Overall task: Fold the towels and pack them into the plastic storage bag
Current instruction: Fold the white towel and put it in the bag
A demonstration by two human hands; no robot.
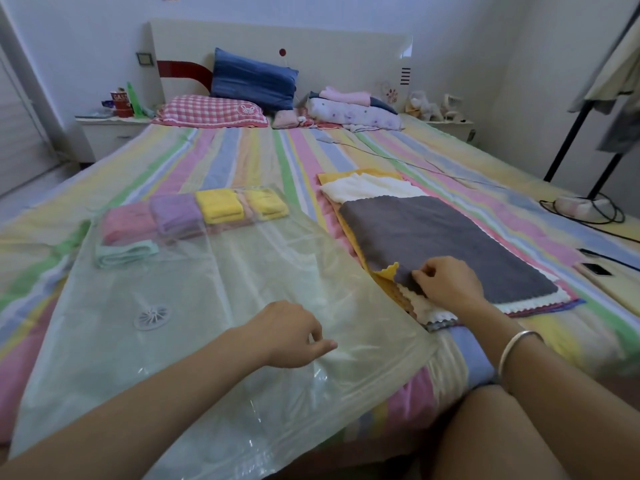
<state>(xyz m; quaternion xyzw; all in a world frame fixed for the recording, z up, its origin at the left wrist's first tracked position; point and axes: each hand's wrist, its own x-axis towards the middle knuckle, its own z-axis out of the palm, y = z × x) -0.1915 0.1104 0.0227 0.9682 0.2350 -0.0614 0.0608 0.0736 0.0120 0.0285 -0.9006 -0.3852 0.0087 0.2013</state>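
The right hand (446,282) pinches the near corner of the flat dark grey towel (440,244), topmost on a stack at 2 o'clock. The left hand (289,336), fingers loosely curled and holding nothing, rests on the clear plastic storage bag (214,306); folded pastel towels (194,216) sit inside at 11 o'clock.

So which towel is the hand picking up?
Look at the striped bed, then right of the clear plastic bag to the flat stack of towels. The right hand pinches the near corner of the grey towel on top, the only dark one; those beneath are white and yellow.
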